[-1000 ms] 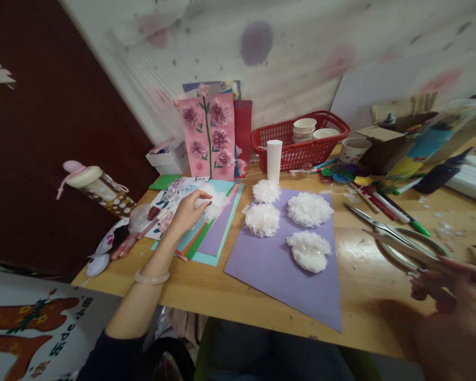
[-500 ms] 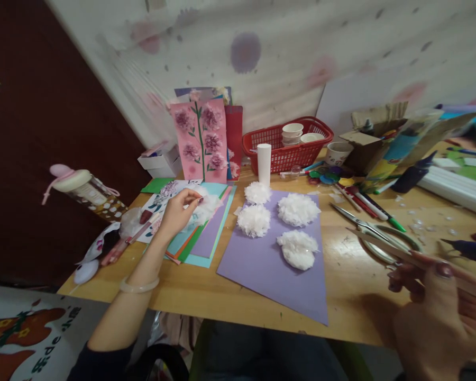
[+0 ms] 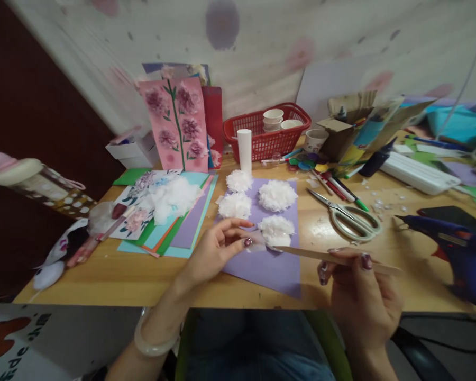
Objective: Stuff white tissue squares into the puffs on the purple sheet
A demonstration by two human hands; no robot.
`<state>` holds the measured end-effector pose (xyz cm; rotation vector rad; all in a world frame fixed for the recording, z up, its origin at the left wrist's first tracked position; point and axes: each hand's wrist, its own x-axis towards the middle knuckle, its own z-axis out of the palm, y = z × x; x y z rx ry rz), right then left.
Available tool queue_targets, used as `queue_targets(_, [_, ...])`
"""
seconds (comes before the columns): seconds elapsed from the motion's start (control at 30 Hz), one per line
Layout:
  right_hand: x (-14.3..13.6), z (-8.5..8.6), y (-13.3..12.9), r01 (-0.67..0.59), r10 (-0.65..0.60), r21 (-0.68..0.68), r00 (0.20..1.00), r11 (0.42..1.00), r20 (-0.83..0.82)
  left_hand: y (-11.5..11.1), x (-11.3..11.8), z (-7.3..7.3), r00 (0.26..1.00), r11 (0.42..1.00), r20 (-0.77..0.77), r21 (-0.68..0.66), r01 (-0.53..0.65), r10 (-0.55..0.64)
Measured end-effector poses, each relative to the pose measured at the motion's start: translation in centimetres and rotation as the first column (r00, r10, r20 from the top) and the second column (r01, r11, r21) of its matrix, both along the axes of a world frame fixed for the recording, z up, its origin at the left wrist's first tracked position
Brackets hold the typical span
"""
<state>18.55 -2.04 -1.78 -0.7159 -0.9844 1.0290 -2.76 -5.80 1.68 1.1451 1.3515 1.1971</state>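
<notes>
Apparently, much of the work is done: three full puffs (image 3: 277,196) of ruffled white are set on the purple sheet (image 3: 269,278), while the near puff (image 3: 277,227) on the right looks only partly covered. Its far side is crowded with thin, crimped layers; its near side is left smoother and flatter, and seems to be the part not yet filled. Plenty of loose white pieces (image 3: 176,198) are left heaped on the coloured sheets (image 3: 182,230) at the left.

A thin, see-through white piece (image 3: 257,241) is pinched between thumb and forefinger of the left hand (image 3: 214,251), above the purple sheet and just beside the near puff. By the closed fingers of the right hand (image 3: 367,296), a flat wooden stick (image 3: 309,253) is gripped, its pointed end brought to the near puff's lower edge; whether contact is made cannot be told. The glue gun (image 3: 448,238) is laid at the far right, well apart from the puffs, with the scissors (image 3: 351,219) between.
</notes>
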Motion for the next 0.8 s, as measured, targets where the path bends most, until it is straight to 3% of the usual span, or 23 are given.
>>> queue_targets(0.23, [0.7,-0.7,-0.5,-0.042,0.042,-0.005,0.998,0.999,0.048,0.4,2.0,-0.8,0.992,0.993,-0.058,-0.044,0.108,-0.111])
queue_targets(0.43, [0.8,-1.1,-0.6,-0.068,0.063,0.050,0.994,0.996,0.085,0.1,2.5,-0.6,0.976,0.977,-0.074,-0.069,0.201,-0.206])
queue_targets(0.63, [1.0,-1.1,-0.5,-0.068,0.063,0.041,0.992,0.997,0.114,-0.1,2.6,-0.8,0.970,0.969,0.078,-0.076,0.235,-0.229])
queue_targets(0.8, [1.2,-0.6,-0.2,0.023,-0.023,0.011,0.999,1.000,-0.037,-0.1,2.8,-1.0,0.964,0.972,0.165,-0.069,0.224,-0.211])
